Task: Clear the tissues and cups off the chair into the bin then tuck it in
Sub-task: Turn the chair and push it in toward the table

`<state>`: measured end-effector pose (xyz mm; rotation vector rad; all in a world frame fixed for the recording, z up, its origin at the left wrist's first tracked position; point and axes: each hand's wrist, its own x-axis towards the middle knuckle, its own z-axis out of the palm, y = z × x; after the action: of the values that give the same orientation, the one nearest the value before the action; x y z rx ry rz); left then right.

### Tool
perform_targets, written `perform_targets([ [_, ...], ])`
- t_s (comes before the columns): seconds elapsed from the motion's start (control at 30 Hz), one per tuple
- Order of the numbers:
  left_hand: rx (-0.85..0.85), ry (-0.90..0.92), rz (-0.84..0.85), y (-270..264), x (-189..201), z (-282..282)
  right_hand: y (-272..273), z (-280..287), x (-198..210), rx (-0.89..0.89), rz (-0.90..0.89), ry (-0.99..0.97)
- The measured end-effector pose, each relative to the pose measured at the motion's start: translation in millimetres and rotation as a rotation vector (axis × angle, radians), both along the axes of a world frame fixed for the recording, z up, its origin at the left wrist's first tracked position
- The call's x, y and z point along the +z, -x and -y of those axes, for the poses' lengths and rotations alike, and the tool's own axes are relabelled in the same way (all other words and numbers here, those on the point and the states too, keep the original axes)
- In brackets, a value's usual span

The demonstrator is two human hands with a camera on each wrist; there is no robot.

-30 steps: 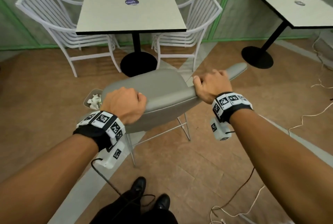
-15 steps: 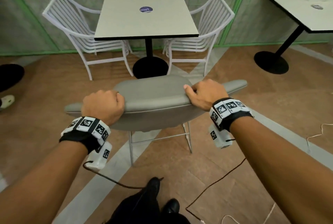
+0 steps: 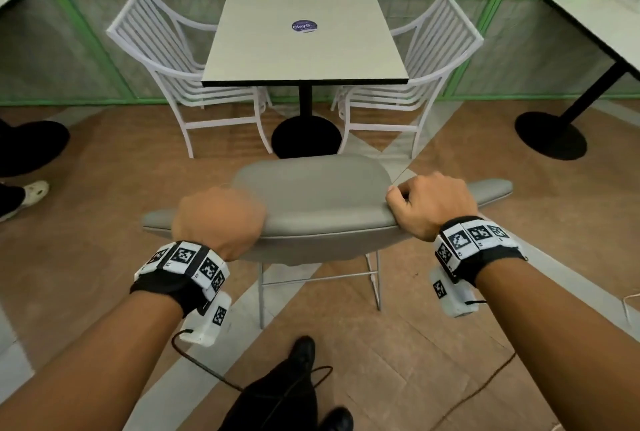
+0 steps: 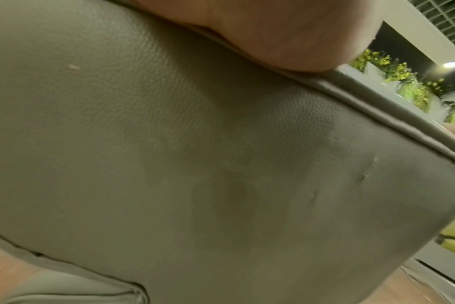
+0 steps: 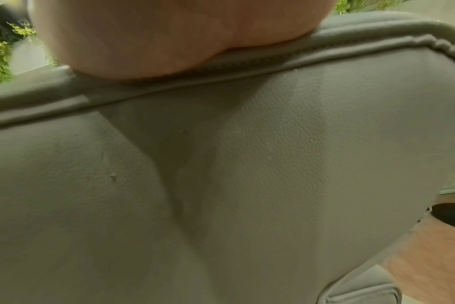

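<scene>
Both hands are on the top edge of the grey chair (image 3: 313, 202), the left hand (image 3: 217, 221) toward its left end and the right hand (image 3: 431, 207) toward its right, fingers curled over the padded backrest so that each grips it. Holding the two ends like that looks meant to steer the chair straight, since it faces the near edge of the white square table (image 3: 304, 42), lined up with the black pedestal base (image 3: 306, 136) but not yet under the top. The visible part of the seat shows no tissues or cups, so I judge the clearing done and the tucking in hand; no bin shows here. Two white slatted chairs (image 3: 180, 63) flank the table left and right. A round purple sticker (image 3: 304, 26) on the far part of the tabletop reads something like "ClayG"; the smaller print is too small to read
</scene>
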<state>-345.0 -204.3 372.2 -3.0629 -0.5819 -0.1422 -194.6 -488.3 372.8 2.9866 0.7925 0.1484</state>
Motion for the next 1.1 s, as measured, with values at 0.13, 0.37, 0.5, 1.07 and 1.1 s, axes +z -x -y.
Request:
perform_targets([
  [0.13, 0.015, -0.004, 0.017, -22.6, -1.4, -13.4, -16.1, -14.4, 3.4, 0.007, -0.011, -0.021],
  [0.37, 0.031, -0.004, 0.073, -66.7, -1.2, -40.4, -55.5, -39.7, 7.8, 0.007, -0.024, -0.029],
  [0.5, 0.026, -0.002, 0.087, -101.8, -1.0, -60.2, -86.8, -60.4, 8.4, -0.004, -0.013, -0.030],
  [1.07, 0.033, -0.013, 0.107, -265.6, -2.3, -141.5, -258.7, -146.1, 12.0, -0.004, -0.014, -0.042],
  [1.1, 0.033, -0.011, 0.110, -273.3, -2.0, -148.1, -264.7, -151.2, 12.2, -0.002, -0.021, -0.045],
])
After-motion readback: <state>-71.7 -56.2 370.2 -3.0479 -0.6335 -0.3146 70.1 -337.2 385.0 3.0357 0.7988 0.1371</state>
